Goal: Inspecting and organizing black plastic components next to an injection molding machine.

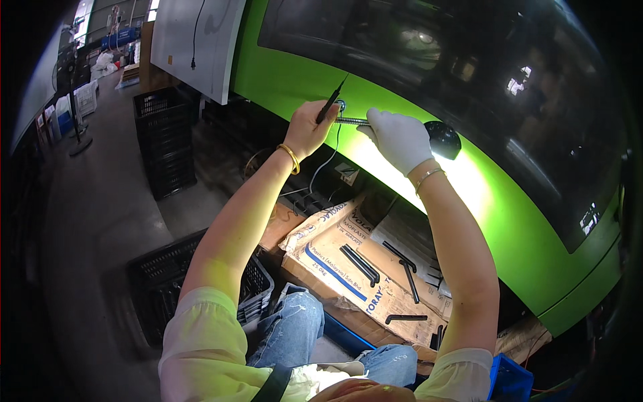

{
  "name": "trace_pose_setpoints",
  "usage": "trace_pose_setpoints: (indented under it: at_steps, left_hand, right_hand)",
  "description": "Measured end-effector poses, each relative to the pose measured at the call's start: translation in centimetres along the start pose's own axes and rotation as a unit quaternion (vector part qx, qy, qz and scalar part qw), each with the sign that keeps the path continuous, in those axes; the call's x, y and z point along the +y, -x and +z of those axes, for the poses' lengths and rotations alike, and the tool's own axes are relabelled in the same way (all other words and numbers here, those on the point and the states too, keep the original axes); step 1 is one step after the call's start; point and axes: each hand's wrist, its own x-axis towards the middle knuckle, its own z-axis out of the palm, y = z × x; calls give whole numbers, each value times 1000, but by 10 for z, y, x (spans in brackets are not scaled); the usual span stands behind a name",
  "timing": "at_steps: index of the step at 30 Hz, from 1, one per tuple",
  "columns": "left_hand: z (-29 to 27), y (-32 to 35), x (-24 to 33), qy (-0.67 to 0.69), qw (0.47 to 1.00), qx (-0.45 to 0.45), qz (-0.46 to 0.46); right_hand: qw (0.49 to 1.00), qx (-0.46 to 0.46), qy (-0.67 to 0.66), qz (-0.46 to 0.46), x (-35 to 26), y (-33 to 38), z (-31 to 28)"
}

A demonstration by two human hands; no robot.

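In my bare left hand (308, 128), with a gold bangle at the wrist, is a slim black pen-like tool (329, 105) whose thin tip points up. My right hand (402, 139) wears a white glove. Its fingers close round the metal gooseneck (353, 121) of a work lamp, just right of my left hand. The black lamp head (442, 139) shows beyond the glove and throws bright light on the green machine panel (395, 107). A round metal piece (341, 105) sits on the panel beside my left fingers. Whether those fingers also touch the gooseneck is unclear.
Below my arms, black bent bars (360, 264) lie on a printed sack (335, 258) over a cardboard box. Black crates (164, 141) stand stacked at left; another crate (151, 268) sits nearer. A blue bin (510, 378) is at lower right. A thin cable (326, 161) hangs below my hands.
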Motion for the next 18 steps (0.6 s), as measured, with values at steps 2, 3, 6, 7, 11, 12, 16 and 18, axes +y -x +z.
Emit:
trace_pose_setpoints:
  at_steps: [2,3,6,7,11,12,16,18]
  left_hand:
    - [2,6,2,8,1000,6,15]
    - [4,9,3,16,999,12,30]
    - [12,10,13,-44,991,32,121]
    - [14,12,16,-40,993,39,104]
    - [20,15,16,-26,993,70,91]
    - [19,15,15,-46,992,69,92]
    - [18,17,18,-125,978,86,142]
    - [20,22,24,-155,974,77,148]
  right_hand:
    - [1000,11,15,-20,4,0,-1]
    - [999,23,30,-39,7,0,-2]
    - [996,56,27,-65,25,6,7]
    - [994,73,23,-79,25,7,6]
    - [995,66,33,-68,20,13,5]
    - [995,65,33,-66,19,14,4]
    - [992,100,45,-63,13,16,-3]
    - [989,118,53,-67,9,21,-4]
